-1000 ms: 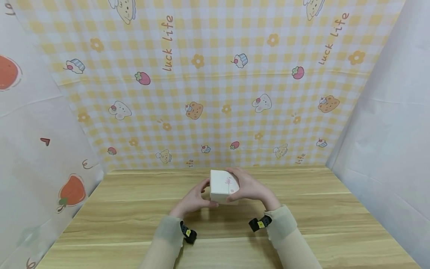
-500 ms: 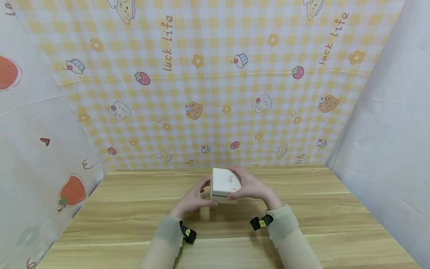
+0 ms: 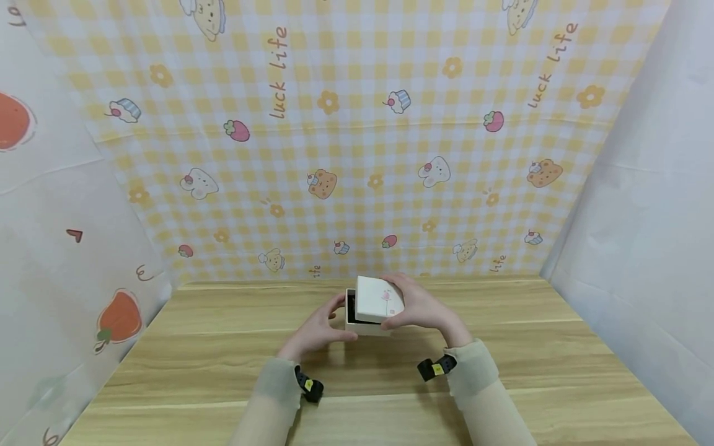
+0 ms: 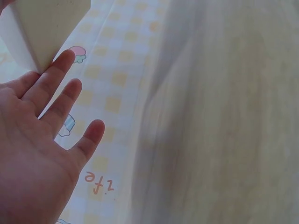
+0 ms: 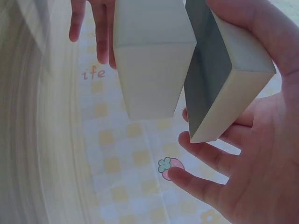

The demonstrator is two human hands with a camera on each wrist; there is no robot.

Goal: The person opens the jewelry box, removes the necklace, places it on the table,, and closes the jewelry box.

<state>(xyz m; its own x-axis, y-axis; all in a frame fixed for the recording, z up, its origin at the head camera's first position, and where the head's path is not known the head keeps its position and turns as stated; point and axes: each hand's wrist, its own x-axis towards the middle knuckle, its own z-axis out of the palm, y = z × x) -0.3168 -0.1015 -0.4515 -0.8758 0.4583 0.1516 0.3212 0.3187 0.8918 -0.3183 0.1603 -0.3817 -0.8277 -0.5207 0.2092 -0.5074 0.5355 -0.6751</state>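
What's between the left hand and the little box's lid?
The white box bottom is between the left hand and the lid; the right wrist view shows it.

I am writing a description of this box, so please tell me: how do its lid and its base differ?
The lid bears a pink flower print, while the visible sides of the base are plain. The lid looks shallower, the base deeper. The right hand holds the lid at an angle to the base, which the left hand holds. Both are whitish with straight edges.
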